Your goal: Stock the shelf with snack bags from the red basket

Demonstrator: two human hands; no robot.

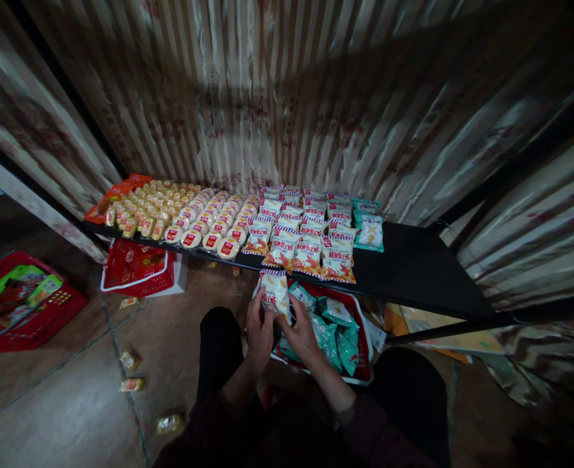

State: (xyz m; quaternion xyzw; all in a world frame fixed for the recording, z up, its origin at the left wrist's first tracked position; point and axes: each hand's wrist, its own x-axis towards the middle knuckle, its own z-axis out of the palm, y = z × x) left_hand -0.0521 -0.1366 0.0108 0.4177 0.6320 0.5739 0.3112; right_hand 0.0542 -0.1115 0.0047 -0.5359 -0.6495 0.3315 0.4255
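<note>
Head camera looks down on a long black shelf (413,266) set low against a striped wall (287,97), with its right end bare. From left to right the shelf carries tidy overlapping rows of small yellow sweets (145,208), round cakes (213,224), white snack bags (311,240) with red print and, furthest right, a short column of teal bags (368,227). Just below the near edge of the shelf stands a red basket (365,351) holding loose teal packs (338,338). Two more baskets stand to the left, one under the shelf (138,266) and one far left (23,305). Over the left rim of the near basket, the left hand (260,331) and right hand (301,331) are both closed on one white bag (275,292), held upright by its lower half just beneath the white rows. The step looks like adding this bag to those rows. It would go best held lightly by the edges so the contents are not crushed, with the print facing up like its neighbours. The bag should be lapped over the nearest one in its column so the front edge stays level. It should keep clear of the shelf lip, since several small packets (129,361) already lie scattered on the floor (62,403) to the left.
</note>
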